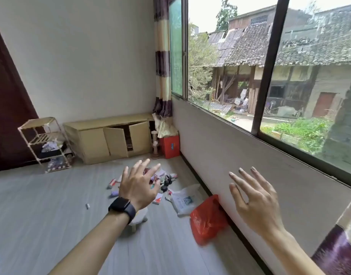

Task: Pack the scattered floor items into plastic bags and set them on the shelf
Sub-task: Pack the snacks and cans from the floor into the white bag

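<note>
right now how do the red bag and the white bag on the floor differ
The red bag is bunched into a mound against the wall; the white bag lies flatter on the floor and carries a print. The red bag sits nearer the camera; the white bag lies closer to the scattered items. Both are plastic and nothing holds them.

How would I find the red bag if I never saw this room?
Follow the wall under the big window down to the floor. The red plastic bag lies crumpled at its foot, next to a white plastic bag. It is the only red crinkly thing; the red box stands stiff in the far corner.
</note>
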The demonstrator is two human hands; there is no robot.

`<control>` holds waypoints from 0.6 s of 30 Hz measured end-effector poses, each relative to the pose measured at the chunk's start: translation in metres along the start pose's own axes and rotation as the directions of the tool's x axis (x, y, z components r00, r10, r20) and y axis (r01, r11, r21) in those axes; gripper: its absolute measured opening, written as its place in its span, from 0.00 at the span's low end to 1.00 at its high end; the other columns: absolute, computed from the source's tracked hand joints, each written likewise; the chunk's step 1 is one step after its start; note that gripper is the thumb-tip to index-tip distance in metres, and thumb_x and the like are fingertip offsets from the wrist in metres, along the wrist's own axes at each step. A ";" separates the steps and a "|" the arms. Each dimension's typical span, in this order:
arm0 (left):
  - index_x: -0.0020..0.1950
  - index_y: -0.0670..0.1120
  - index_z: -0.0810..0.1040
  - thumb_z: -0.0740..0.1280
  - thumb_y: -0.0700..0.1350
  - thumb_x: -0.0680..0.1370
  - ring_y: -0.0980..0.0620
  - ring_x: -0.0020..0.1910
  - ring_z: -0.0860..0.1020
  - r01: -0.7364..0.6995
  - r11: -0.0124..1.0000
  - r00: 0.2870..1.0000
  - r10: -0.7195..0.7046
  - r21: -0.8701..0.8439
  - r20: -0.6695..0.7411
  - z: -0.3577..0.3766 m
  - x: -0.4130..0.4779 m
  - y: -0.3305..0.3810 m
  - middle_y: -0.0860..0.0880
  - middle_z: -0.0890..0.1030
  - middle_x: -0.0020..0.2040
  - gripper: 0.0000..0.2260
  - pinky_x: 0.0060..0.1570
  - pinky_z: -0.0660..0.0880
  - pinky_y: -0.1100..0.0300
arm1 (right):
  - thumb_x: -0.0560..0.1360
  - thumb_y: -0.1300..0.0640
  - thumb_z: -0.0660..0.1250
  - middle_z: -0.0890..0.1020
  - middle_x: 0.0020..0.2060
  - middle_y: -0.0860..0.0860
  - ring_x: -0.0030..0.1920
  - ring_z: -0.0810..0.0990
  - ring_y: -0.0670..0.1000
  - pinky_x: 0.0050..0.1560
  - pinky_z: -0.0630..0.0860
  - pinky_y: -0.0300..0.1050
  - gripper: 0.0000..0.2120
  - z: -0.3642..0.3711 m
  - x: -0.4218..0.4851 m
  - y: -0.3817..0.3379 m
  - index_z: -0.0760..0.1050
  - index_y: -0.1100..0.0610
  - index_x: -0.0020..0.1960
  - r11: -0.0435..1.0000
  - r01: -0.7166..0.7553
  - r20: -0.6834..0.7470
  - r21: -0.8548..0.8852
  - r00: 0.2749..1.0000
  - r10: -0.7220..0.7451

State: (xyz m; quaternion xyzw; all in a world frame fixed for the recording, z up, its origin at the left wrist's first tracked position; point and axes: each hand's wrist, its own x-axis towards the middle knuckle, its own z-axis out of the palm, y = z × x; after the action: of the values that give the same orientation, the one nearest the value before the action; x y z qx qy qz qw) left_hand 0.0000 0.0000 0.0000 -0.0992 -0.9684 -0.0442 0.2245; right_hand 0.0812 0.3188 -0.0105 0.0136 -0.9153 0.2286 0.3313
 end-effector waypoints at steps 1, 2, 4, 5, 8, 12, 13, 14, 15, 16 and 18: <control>0.70 0.60 0.73 0.62 0.59 0.74 0.45 0.71 0.68 0.000 1.000 0.999 0.000 -0.009 0.034 0.010 0.009 -0.002 0.47 0.72 0.71 0.24 0.68 0.62 0.40 | 0.78 0.40 0.57 0.76 0.68 0.46 0.76 0.63 0.50 0.73 0.63 0.61 0.20 0.012 0.007 0.001 0.77 0.40 0.66 1.000 -0.007 0.010 -0.004 1.000 0.007; 0.71 0.60 0.71 0.61 0.59 0.74 0.46 0.73 0.66 0.012 1.000 0.999 -0.012 0.002 0.040 0.019 0.018 -0.005 0.48 0.70 0.73 0.24 0.69 0.60 0.40 | 0.78 0.40 0.57 0.77 0.68 0.46 0.76 0.63 0.51 0.72 0.64 0.62 0.20 0.023 0.015 0.001 0.77 0.41 0.65 1.000 -0.018 0.020 -0.018 1.000 0.018; 0.74 0.62 0.66 0.59 0.60 0.76 0.48 0.76 0.61 0.007 1.000 0.996 -0.008 0.009 0.092 0.046 0.043 -0.017 0.50 0.65 0.76 0.25 0.72 0.55 0.41 | 0.78 0.40 0.56 0.77 0.67 0.47 0.76 0.64 0.52 0.71 0.65 0.63 0.20 0.057 0.036 0.005 0.78 0.41 0.65 0.999 -0.034 0.046 -0.037 0.998 0.035; 0.75 0.63 0.64 0.59 0.61 0.77 0.49 0.76 0.59 0.001 1.000 0.994 0.000 -0.004 0.109 0.059 0.060 -0.024 0.50 0.63 0.77 0.25 0.73 0.53 0.42 | 0.78 0.40 0.56 0.77 0.67 0.47 0.76 0.64 0.52 0.70 0.65 0.64 0.20 0.075 0.048 0.007 0.78 0.41 0.65 0.998 -0.041 0.055 -0.041 0.998 0.043; 0.75 0.62 0.64 0.59 0.61 0.77 0.49 0.77 0.58 -0.037 0.999 0.992 0.040 -0.025 0.122 0.087 0.115 -0.046 0.50 0.62 0.77 0.25 0.73 0.52 0.41 | 0.78 0.39 0.54 0.77 0.68 0.47 0.76 0.63 0.52 0.71 0.65 0.63 0.21 0.122 0.085 0.011 0.77 0.41 0.65 0.996 -0.068 0.059 -0.055 0.996 0.071; 0.74 0.62 0.64 0.59 0.61 0.78 0.49 0.76 0.58 -0.024 0.998 0.992 0.032 -0.062 0.125 0.120 0.189 -0.081 0.51 0.63 0.77 0.24 0.73 0.53 0.42 | 0.78 0.40 0.55 0.77 0.68 0.47 0.76 0.63 0.51 0.72 0.63 0.62 0.20 0.182 0.133 0.009 0.77 0.40 0.66 0.990 -0.123 0.090 -0.070 0.988 0.129; 0.74 0.62 0.65 0.59 0.60 0.77 0.49 0.76 0.59 -0.037 0.998 0.992 0.044 -0.060 0.119 0.129 0.208 -0.090 0.51 0.64 0.76 0.24 0.73 0.54 0.42 | 0.78 0.41 0.56 0.76 0.68 0.47 0.76 0.63 0.51 0.73 0.62 0.62 0.20 0.197 0.143 0.010 0.77 0.40 0.66 0.987 -0.139 0.093 -0.076 0.985 0.146; 0.74 0.62 0.65 0.59 0.60 0.77 0.50 0.76 0.59 -0.046 0.997 0.991 0.053 -0.058 0.120 0.138 0.227 -0.098 0.51 0.64 0.76 0.24 0.73 0.55 0.42 | 0.78 0.42 0.57 0.76 0.69 0.47 0.77 0.62 0.51 0.73 0.62 0.61 0.19 0.211 0.153 0.011 0.76 0.40 0.66 0.984 -0.158 0.102 -0.083 0.981 0.167; 0.74 0.62 0.66 0.60 0.59 0.77 0.50 0.76 0.59 -0.051 0.997 0.990 0.059 -0.063 0.130 0.149 0.246 -0.106 0.51 0.65 0.76 0.23 0.73 0.55 0.42 | 0.78 0.42 0.57 0.76 0.69 0.46 0.77 0.62 0.51 0.73 0.61 0.61 0.19 0.225 0.162 0.013 0.76 0.40 0.67 0.980 -0.177 0.112 -0.087 0.976 0.186; 0.74 0.62 0.66 0.61 0.59 0.77 0.50 0.76 0.59 -0.046 0.997 0.987 0.056 -0.067 0.150 0.160 0.263 -0.112 0.51 0.65 0.76 0.23 0.73 0.55 0.43 | 0.78 0.42 0.58 0.76 0.69 0.46 0.77 0.62 0.51 0.73 0.61 0.61 0.19 0.237 0.170 0.016 0.75 0.40 0.67 0.976 -0.200 0.118 -0.092 0.971 0.210; 0.73 0.62 0.66 0.61 0.59 0.77 0.50 0.75 0.60 -0.048 0.996 0.984 0.060 -0.076 0.169 0.182 0.292 -0.121 0.51 0.65 0.76 0.23 0.73 0.55 0.44 | 0.78 0.42 0.57 0.75 0.70 0.46 0.77 0.61 0.50 0.74 0.61 0.60 0.20 0.259 0.184 0.022 0.74 0.40 0.68 0.967 -0.239 0.132 -0.093 0.959 0.250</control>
State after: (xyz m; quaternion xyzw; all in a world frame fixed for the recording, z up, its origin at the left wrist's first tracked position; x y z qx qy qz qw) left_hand -0.3605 -0.0444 -0.0384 -0.1368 -0.9789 -0.0640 0.1378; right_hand -0.2220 0.2507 -0.0819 -0.0959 -0.9393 0.2314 0.2347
